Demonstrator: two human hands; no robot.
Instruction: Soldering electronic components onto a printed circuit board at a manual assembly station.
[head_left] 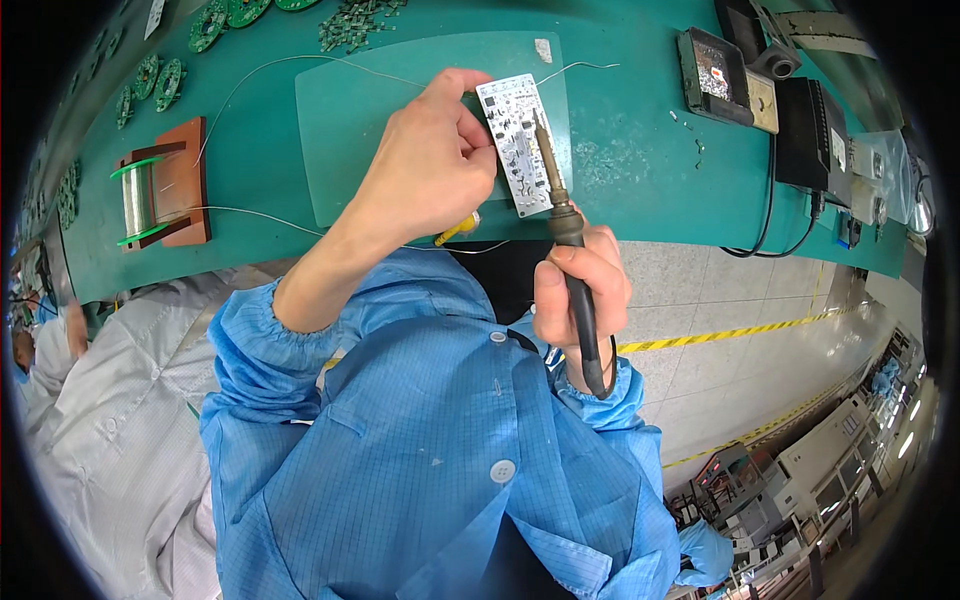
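Observation:
My left hand [432, 158] has its fingers bent closed at the left edge of a white printed circuit board [513, 165] dotted with small dark components. The board is held at a slant over the mat. My right hand [588, 285] is wrapped round the dark handle of a soldering iron [563, 215], its tip pointing up over the board's face. Whether the tip touches the board I cannot tell. A thin wire [270, 68] arcs to my left hand; a similar end shows right of the board. A yellow item [457, 229] sits by my left wrist.
A wire spool [138, 203] on a brown stand [190, 180] is at left. Green circuit boards [170, 84] and small green pieces [355, 25] lie farther back. At right stand a dark tray [712, 78] and a black box [808, 135] with cables. Another person's white garment [140, 370] is at left.

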